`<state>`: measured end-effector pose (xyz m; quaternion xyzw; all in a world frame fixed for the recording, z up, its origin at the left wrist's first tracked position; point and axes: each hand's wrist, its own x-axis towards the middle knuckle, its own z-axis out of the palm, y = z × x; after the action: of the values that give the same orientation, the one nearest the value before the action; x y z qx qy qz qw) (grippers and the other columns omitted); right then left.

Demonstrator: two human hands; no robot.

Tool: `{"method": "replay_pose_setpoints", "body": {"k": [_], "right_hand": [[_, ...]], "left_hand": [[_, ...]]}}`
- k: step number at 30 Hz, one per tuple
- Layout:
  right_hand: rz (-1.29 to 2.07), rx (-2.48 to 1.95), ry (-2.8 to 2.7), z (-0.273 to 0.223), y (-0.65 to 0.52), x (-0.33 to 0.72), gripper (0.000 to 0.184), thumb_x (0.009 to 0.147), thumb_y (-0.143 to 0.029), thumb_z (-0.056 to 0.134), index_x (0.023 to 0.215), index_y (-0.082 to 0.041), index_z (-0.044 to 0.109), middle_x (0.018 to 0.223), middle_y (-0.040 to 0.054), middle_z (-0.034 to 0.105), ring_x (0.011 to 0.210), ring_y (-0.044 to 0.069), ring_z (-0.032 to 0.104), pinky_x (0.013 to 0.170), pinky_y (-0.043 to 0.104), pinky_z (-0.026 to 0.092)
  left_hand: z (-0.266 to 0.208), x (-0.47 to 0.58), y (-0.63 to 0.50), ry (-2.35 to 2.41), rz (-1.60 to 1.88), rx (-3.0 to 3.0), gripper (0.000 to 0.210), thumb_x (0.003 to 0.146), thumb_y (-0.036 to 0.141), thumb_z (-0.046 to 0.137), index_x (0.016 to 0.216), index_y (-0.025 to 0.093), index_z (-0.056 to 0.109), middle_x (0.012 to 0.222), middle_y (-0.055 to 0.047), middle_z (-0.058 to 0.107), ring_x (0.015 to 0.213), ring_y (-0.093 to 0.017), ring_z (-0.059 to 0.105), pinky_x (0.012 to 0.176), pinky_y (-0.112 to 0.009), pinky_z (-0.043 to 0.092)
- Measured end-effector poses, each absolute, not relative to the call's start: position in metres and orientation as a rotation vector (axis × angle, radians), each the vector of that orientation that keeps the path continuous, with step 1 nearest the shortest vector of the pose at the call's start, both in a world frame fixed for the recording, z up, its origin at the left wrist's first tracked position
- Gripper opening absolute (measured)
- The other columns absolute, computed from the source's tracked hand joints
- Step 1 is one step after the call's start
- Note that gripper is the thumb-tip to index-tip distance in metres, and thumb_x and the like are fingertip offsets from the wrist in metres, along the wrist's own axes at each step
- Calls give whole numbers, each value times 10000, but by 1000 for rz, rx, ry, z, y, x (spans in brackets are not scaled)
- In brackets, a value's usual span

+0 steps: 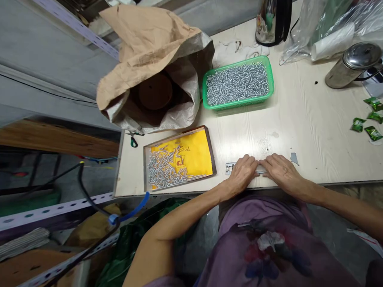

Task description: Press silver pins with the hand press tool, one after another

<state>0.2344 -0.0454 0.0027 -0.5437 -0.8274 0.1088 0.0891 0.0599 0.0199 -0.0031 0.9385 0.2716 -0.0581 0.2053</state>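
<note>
A flat silver metal strip (pixel 230 168) with holes lies near the front edge of the table, mostly covered by my hands. My left hand (pixel 243 171) is closed over the strip's middle, fingers curled down. Beside it, my right hand (pixel 278 172) is closed around the strip's right part, the fingertips of both hands almost touching. Whatever small piece may be between the fingertips is hidden. To the left stands a shallow tray (pixel 213 159) with yellow lining, holding a heap of small silver springs (pixel 163 169).
A green plastic basket (pixel 271 81) full of similar springs stands behind. Left of it sits a large open paper sack (pixel 149 36). Scissors (pixel 133 140) lie at the left corner. A kettle (pixel 271 24), a steel pot (pixel 344 69) and green wrapped packets (pixel 373 133) are farther right.
</note>
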Motion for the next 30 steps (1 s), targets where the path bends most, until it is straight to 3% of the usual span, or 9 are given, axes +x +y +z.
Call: {"method": "replay_pose_setpoints", "body": {"k": [5, 9, 13, 17, 24, 27, 30], "right_hand": [[349, -1536, -2474, -4, -36, 236, 287, 902, -41, 379, 800, -163, 618, 748, 65, 568, 714, 194, 467, 687, 311, 360], [409, -1522, -2427, -8, -30, 238, 299, 942, -110, 355, 821, -162, 623, 772, 72, 571, 736, 198, 480, 700, 318, 385], [483, -1474, -2397, -8, -19, 253, 262, 932, -271, 473, 1113, -136, 607, 992, 128, 602, 922, 250, 527, 748, 353, 440], [513, -1333, -2484, -9, 1, 272, 463, 871, -460, 570, 1198, -134, 590, 1024, 135, 616, 964, 277, 535, 804, 409, 444], [213, -1541, -2511, -7, 42, 259, 243, 929, -306, 481, 858, -171, 671, 859, 120, 626, 859, 258, 496, 700, 365, 359], [93, -1521, -2532, 3, 48, 233, 170, 908, -253, 517, 879, -185, 670, 894, 118, 629, 867, 258, 479, 702, 366, 336], [209, -1152, -2715, 9, 40, 197, 147, 896, -176, 528, 890, -214, 670, 906, 78, 621, 835, 214, 479, 683, 335, 333]], "left_hand": [[-11, 65, 21, 801, -94, 2655, 225, 982, 285, 409, 882, 164, 571, 842, -72, 570, 905, -224, 538, 761, -341, 462], [-16, 66, 23, 827, -49, 2646, 245, 986, 312, 398, 909, 159, 574, 850, -78, 591, 909, -224, 564, 775, -346, 484], [-23, 62, 10, 959, 76, 2639, 308, 970, 310, 440, 1193, 112, 515, 1181, -176, 598, 1151, -278, 546, 930, -441, 484], [-37, 55, -23, 995, 270, 2644, 444, 976, 273, 412, 1372, 74, 391, 1468, -237, 396, 1425, -297, 305, 1101, -481, 373], [-45, 53, -51, 867, 317, 2612, 573, 939, 471, 464, 1378, 105, 430, 1437, -201, 471, 1440, -263, 289, 1163, -485, 290], [-38, 56, -48, 877, 308, 2583, 618, 930, 508, 457, 1388, 95, 421, 1440, -208, 463, 1444, -269, 279, 1166, -493, 282], [-29, 49, -47, 852, 250, 2566, 565, 926, 501, 469, 1372, 153, 469, 1396, -177, 518, 1407, -261, 356, 1134, -468, 354]]}}
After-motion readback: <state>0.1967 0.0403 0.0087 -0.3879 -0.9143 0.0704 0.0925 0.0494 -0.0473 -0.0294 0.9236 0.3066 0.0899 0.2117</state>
